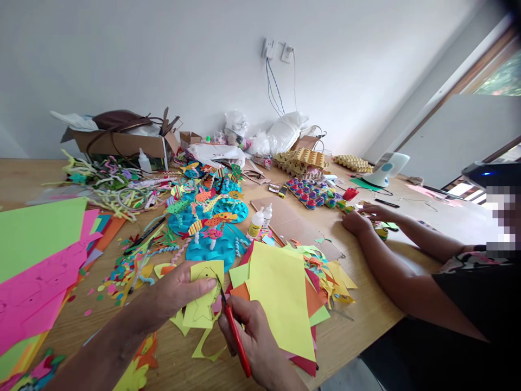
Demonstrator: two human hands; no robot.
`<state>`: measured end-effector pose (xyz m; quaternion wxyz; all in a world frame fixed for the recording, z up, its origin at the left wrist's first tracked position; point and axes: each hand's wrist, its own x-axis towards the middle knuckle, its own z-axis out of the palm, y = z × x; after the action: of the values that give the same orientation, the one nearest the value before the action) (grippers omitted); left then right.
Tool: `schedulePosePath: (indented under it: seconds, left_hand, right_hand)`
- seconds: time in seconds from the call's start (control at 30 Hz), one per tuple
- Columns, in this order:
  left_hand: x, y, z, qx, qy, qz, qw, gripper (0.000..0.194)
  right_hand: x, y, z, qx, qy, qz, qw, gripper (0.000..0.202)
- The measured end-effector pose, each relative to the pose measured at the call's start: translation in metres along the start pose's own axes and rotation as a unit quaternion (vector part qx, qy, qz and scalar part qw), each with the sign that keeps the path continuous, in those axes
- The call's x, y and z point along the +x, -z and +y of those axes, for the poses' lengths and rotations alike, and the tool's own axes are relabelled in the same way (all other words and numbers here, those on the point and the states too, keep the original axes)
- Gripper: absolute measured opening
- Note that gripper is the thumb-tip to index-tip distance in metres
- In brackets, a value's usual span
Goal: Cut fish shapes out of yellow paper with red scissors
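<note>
My left hand (179, 290) pinches a yellow paper piece (200, 310) with a fish outline drawn on it in dark line. In my right hand (254, 334) is a pair of scissors (237, 339) with red handles. Their dark blades meet the right edge of the yellow piece, near my left thumb. Below the piece lies a curved yellow offcut (207, 347). Just right of my hands, a large yellow sheet (279, 293) rests on a pile of coloured paper.
Blue-painted egg cartons (211, 244) carry paper fish on the table (171, 353). Glue bottles (256, 222) stand behind the yellow sheet. Pink paper (40, 282) and green sheets lie left. On the right, a co-worker's hands (358, 220) handle a painted egg carton (313, 193). A cardboard box (122, 141) stands behind.
</note>
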<state>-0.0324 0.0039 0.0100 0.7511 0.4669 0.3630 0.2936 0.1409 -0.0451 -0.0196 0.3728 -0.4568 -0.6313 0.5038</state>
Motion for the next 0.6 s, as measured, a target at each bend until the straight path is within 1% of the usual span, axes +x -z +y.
schedulePosePath:
  seconds: [0.13, 0.3, 0.47, 0.6]
  left_hand:
    - [-0.0018, -0.0014, 0.0045, 0.005, 0.003, 0.020, 1.000, 0.029]
    - [-0.0010, -0.0010, 0.0054, 0.004, 0.008, 0.017, 1.000, 0.035]
    - [-0.0007, 0.0022, 0.0036, 0.007, 0.023, 0.012, 1.000, 0.033]
    - [0.0001, 0.0031, 0.0056, 0.014, 0.024, 0.005, 1.000, 0.022]
  right_hand:
    - [-0.0007, 0.0001, -0.0035, 0.009, -0.004, -0.002, 1.000, 0.033]
    - [-0.0010, 0.0015, -0.0076, 0.004, 0.001, -0.005, 1.000, 0.040]
    - [-0.0010, 0.0037, -0.0069, -0.024, 0.009, -0.007, 1.000, 0.040]
    - [-0.0012, 0.0041, -0.0046, -0.019, 0.000, -0.009, 1.000, 0.040]
